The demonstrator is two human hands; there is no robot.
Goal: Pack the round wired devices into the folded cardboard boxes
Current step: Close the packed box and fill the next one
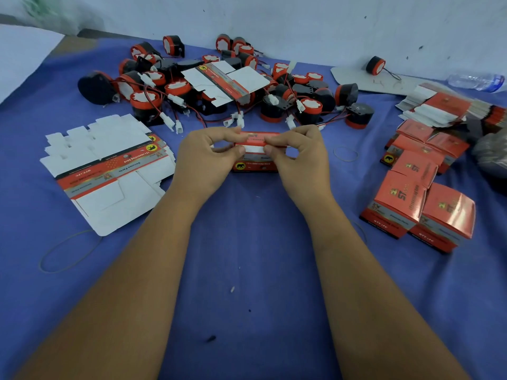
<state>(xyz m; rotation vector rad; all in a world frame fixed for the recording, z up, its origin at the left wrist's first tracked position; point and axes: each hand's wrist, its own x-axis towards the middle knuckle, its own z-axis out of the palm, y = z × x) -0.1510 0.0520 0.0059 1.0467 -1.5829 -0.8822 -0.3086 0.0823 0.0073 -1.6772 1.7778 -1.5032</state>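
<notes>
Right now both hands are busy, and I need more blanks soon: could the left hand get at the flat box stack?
Probably yes. The flat box stack lies uncovered just left of the left hand, nothing between them, once its grip leaves the red box.

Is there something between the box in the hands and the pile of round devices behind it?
Nothing large. Both hands, left hand and right hand, pinch the box. Only loose white connectors and thin wires lie on the blue cloth between it and the round devices.
</notes>
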